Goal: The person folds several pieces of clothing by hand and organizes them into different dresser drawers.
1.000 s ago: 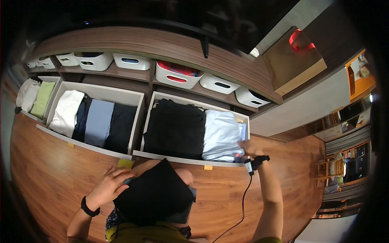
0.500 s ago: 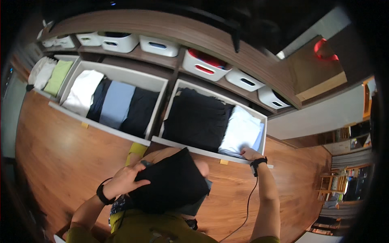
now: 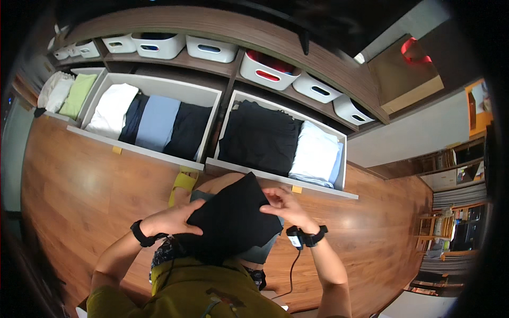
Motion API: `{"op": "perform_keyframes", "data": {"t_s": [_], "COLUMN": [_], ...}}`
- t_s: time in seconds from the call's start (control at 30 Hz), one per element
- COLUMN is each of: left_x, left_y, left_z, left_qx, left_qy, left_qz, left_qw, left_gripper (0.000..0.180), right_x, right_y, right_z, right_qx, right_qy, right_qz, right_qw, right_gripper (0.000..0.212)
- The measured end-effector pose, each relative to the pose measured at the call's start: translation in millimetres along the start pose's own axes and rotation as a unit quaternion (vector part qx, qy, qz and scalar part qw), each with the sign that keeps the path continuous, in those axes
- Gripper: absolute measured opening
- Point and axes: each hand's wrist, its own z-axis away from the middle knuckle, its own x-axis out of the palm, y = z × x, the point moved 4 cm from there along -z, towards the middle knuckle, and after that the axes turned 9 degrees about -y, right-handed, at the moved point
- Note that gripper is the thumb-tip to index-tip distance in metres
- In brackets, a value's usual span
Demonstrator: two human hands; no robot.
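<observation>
Head view shows smooth, plain black cloth (image 3: 233,220) held by left hand (image 3: 170,219), right hand (image 3: 289,207) loosely spread at its edge.

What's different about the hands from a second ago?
The right hand moved back and leftward from the pale pile to the right edge of the black cloth. The left hand stayed at its left edge; the drawers stayed open.

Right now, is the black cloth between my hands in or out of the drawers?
Out: the black cloth lies across your legs, between your left hand and right hand, and the open drawers sit beyond it.
</observation>
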Motion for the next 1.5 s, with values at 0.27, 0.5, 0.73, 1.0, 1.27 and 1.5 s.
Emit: {"op": "perform_keyframes", "data": {"t_s": [0.27, 0.5, 0.73, 1.0, 1.27, 1.5], "left_x": [-7.7, -75.8, -61.9, -40.2, -46.8, -30.5], "left_y": [43.3, 157.4, 192.9, 166.1, 183.3, 147.9], "left_z": [5.1, -55.5, -125.5, -187.7, -242.7, -272.8], "left_qx": [-0.005, 0.126, 0.129, 0.023, 0.136, 0.07], "left_qy": [-0.07, -0.001, -0.016, -0.063, 0.011, 0.055], "left_qz": [0.065, 0.229, 0.363, 0.42, 0.405, 0.244], "left_qw": [0.995, 0.965, 0.923, 0.905, 0.904, 0.966], "left_gripper": [0.083, 0.076, 0.066, 0.036, 0.058, 0.075], "right_x": [-7.7, -63.7, 27.4, -31.1, -161.8, -233.3], "right_y": [-42.3, -71.4, -64.0, -27.6, -42.3, 38.2], "right_z": [13.8, 55.0, 64.7, 110.8, 101.5, 63.4], "right_qx": [-0.049, -0.078, -0.126, -0.188, -0.04, -0.038], "right_qy": [0.042, 0.312, 0.005, 0.21, 0.318, 0.313], "right_qz": [-0.046, -0.231, -0.688, -0.319, -0.459, -0.269], "right_qw": [0.997, 0.918, 0.714, 0.905, 0.829, 0.91], "right_gripper": [0.017, 0.037, 0.094, 0.06, 0.037, 0.054]}}
